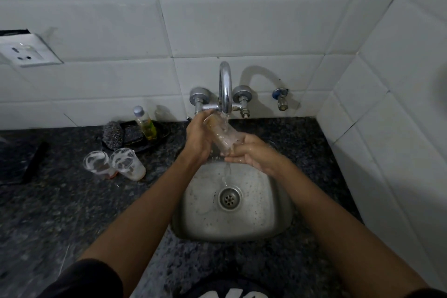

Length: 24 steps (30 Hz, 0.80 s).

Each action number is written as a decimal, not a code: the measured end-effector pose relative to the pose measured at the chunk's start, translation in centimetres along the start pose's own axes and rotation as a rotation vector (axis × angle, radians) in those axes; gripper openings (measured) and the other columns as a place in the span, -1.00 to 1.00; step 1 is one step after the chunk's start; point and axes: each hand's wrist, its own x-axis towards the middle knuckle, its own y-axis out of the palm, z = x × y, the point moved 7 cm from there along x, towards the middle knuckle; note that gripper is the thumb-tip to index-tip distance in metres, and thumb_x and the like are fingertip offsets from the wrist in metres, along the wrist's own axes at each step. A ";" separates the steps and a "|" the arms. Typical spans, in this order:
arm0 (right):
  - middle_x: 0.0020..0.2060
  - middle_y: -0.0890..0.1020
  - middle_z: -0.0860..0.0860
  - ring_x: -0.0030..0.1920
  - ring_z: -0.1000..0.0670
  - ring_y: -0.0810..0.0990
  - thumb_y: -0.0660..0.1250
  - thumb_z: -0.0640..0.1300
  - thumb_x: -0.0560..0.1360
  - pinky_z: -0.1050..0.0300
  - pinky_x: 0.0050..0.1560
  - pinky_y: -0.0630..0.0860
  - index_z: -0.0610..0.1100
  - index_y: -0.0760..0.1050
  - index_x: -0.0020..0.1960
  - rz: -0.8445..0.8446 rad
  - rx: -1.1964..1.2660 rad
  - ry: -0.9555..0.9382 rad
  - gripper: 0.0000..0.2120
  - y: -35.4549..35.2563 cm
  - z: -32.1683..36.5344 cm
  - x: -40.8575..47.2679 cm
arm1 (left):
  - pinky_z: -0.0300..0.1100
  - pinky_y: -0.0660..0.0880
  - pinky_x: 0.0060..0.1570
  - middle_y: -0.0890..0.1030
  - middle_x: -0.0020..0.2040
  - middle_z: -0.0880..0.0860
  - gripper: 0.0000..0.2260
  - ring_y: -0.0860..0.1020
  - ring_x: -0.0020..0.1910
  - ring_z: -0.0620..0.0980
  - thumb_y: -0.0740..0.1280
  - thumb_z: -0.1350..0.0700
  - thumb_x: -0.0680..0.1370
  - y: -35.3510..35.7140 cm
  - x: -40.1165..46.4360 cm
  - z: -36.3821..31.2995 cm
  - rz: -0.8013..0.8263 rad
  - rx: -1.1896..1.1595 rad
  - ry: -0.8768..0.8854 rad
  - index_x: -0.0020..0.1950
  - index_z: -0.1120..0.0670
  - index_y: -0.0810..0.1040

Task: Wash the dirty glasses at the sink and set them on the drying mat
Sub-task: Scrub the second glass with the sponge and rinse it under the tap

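Your left hand (198, 138) grips upper end of glass (223, 136), right hand (249, 155) cups lower end; glass tilted under running faucet (225, 87) over sink (232, 201); rinse underway; two soapy glasses (115, 163) wait on counter, left; drying mat not visible.

I have both bare forearms reaching forward, converging. My left hand (197, 139) curls its grip round one end of a clear glass (223, 136); my wet right hand (250, 153) cups the other.
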 end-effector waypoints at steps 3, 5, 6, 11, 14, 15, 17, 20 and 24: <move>0.15 0.65 -0.24 0.19 -0.23 0.65 0.42 -0.26 0.55 -0.22 0.37 0.55 -0.24 0.51 0.37 0.172 0.186 0.003 -0.60 0.6 -0.1 -1.0 | 0.12 0.57 0.18 0.69 0.05 0.18 -0.77 0.65 0.04 0.13 0.46 0.00 0.49 0.3 -0.3 -0.1 -0.007 0.075 0.026 0.06 0.09 0.75; 0.21 0.65 -0.24 0.17 -0.23 0.63 0.46 -0.10 0.59 -0.12 0.26 0.60 -0.20 0.52 0.39 0.078 0.094 -0.020 -0.59 0.4 -0.2 -0.9 | 0.04 0.60 0.08 0.69 0.06 0.13 -0.85 0.66 0.04 0.05 0.36 0.10 0.64 1.0 -1.1 -1.0 0.022 0.312 0.189 0.10 0.05 0.74; 0.22 0.65 -0.23 0.14 -0.22 0.64 0.46 -0.07 0.60 -0.06 0.18 0.63 -0.16 0.54 0.35 -0.004 0.043 -0.049 -0.64 0.1 -0.2 -0.8 | -0.03 0.60 0.06 0.68 0.07 0.09 -0.82 0.66 0.04 0.00 0.30 0.15 0.70 1.6 -1.8 -1.6 0.085 0.454 0.303 0.17 0.07 0.71; 0.14 0.71 -0.18 0.03 -0.13 0.67 0.52 -0.08 0.55 -0.01 0.03 0.61 -0.07 0.62 0.23 -0.170 -0.075 -0.145 -0.73 -1.9 -0.1 -1.2 | 0.12 0.30 0.56 0.43 0.53 0.19 -0.57 0.36 0.56 0.10 0.19 0.05 0.74 2.8 -3.7 -2.9 0.562 1.357 0.852 0.57 0.20 0.40; 0.09 0.74 -0.09 0.04 -0.06 0.71 0.57 0.00 0.49 0.03 -0.01 0.64 -0.02 0.64 0.25 -0.184 -0.210 -0.147 -0.64 -2.5 0.1 -1.4 | 0.16 0.11 0.65 0.26 0.64 0.28 -0.44 0.15 0.68 0.18 0.14 -0.07 0.74 2.3 -4.3 -3.2 0.736 1.670 1.002 0.66 0.21 0.24; 0.07 0.75 -0.06 0.02 -0.03 0.72 0.58 0.03 0.48 0.08 -0.06 0.64 -0.02 0.64 0.25 -0.185 -0.245 -0.144 -0.62 -2.4 0.1 -1.4 | 0.16 0.10 0.65 0.25 0.64 0.29 -0.43 0.15 0.67 0.20 0.14 -0.09 0.74 2.3 -4.5 -3.1 0.791 1.710 1.047 0.66 0.22 0.24; 0.02 0.75 -0.02 -0.04 0.04 0.72 0.57 0.04 0.49 0.15 -0.13 0.62 0.00 0.63 0.25 -0.198 -0.335 -0.162 -0.63 -2.3 0.4 -1.7 | 0.17 0.15 0.64 0.26 0.64 0.30 -0.41 0.20 0.65 0.23 0.17 -0.09 0.73 2.3 -4.7 -2.6 0.905 1.748 1.066 0.65 0.25 0.24; 0.03 0.74 0.00 0.00 0.03 0.74 0.58 0.00 0.49 0.17 -0.08 0.66 -0.01 0.60 0.30 -0.240 -0.457 -0.246 -0.58 -2.2 0.8 -2.1 | 0.18 0.21 0.61 0.33 0.59 0.32 -0.33 0.28 0.61 0.27 0.21 -0.15 0.71 2.4 -4.6 -2.3 0.934 1.793 1.056 0.65 0.28 0.21; 0.12 0.71 0.08 0.06 0.15 0.70 0.63 0.02 0.43 0.23 0.08 0.63 -0.04 0.52 0.41 -0.300 -0.713 -0.492 -0.39 -1.4 2.1 -2.9 | 0.15 0.30 0.55 0.44 0.47 0.34 -0.40 0.39 0.48 0.31 0.23 -0.05 0.68 3.5 -4.8 -2.5 0.835 1.762 1.121 0.59 0.32 0.30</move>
